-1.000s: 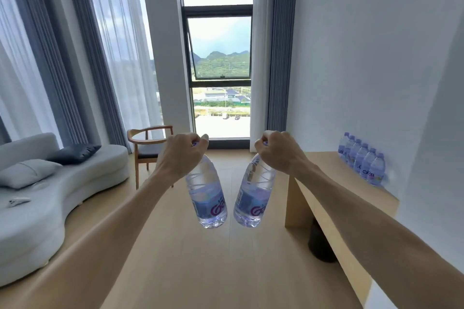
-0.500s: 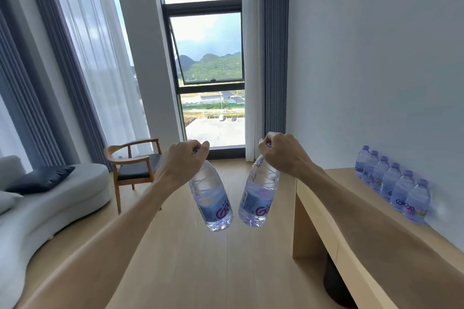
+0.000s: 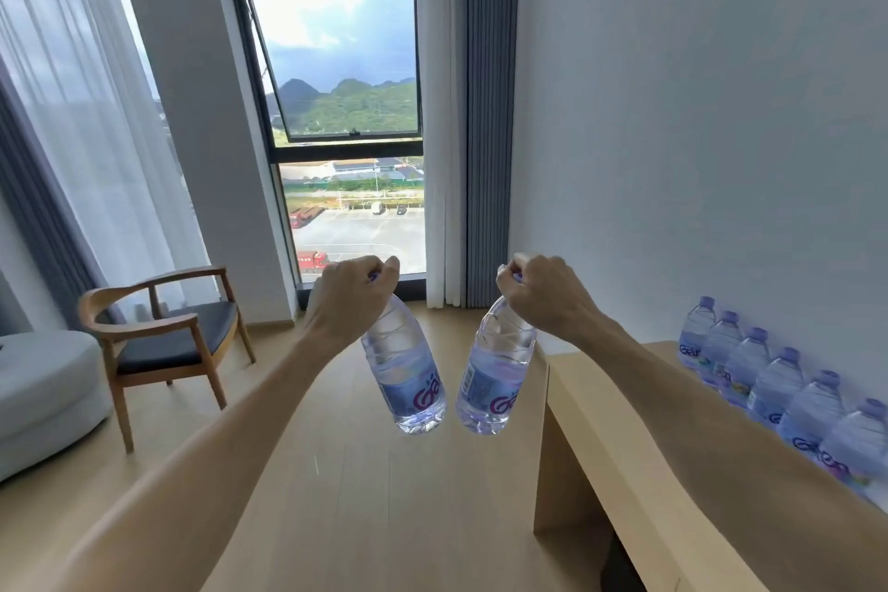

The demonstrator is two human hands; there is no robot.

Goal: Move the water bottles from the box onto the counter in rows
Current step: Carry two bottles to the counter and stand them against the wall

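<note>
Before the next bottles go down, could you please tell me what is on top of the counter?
On the counter, a row of water bottles stands along the wall; six show. The row runs to the frame edge, so any further ones are unseen.

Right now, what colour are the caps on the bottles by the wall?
Purple, on the row of bottles, seen in the head view.

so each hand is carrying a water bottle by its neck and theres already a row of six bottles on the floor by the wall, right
Not quite. The row of six bottles stands on the wooden counter against the wall, not on the floor, as the head view shows. The rest holds: the left hand carries one bottle by its neck and the right hand carries another bottle the same way.
</note>
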